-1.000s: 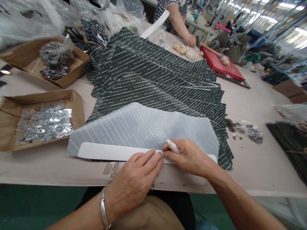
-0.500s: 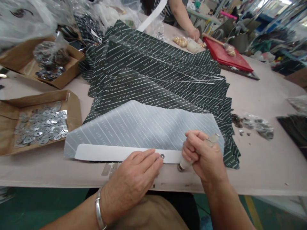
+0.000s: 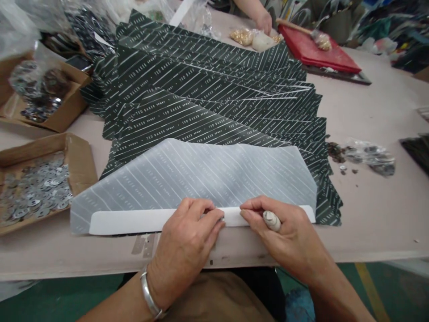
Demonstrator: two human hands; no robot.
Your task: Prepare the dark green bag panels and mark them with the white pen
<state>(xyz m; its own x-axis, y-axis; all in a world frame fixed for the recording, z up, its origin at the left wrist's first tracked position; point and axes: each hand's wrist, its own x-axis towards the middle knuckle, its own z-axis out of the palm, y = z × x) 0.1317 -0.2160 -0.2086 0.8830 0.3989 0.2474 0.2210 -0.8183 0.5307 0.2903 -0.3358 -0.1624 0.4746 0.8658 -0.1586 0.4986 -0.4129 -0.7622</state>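
Note:
A grey-backed sheet with faint diagonal lettering (image 3: 201,174) lies in front of me, a white strip (image 3: 130,222) along its near edge. My left hand (image 3: 191,232) rests on the strip, thumb and fingers pinched round a small metal piece (image 3: 221,217) at its middle. To the right, my right hand (image 3: 279,232) is closed round a pale, tape-wrapped handle (image 3: 271,221); its thumb and forefinger tips meet over the strip. Whether those fingertips pinch anything is too small to tell. Beyond the sheet is a stack of dark printed sheets (image 3: 201,85).
At the left stand a cardboard tray of metal discs (image 3: 80,165) and a cardboard box with bagged parts (image 3: 72,96). A red board (image 3: 321,49) lies at the back right, near another person's hand (image 3: 263,22). Bagged small parts (image 3: 375,157) lie on the right.
My left fingers have gone from lying flat to pinching the small metal piece. My right hand has turned the tool and brought its fingertips to the strip. The view has shifted slightly.

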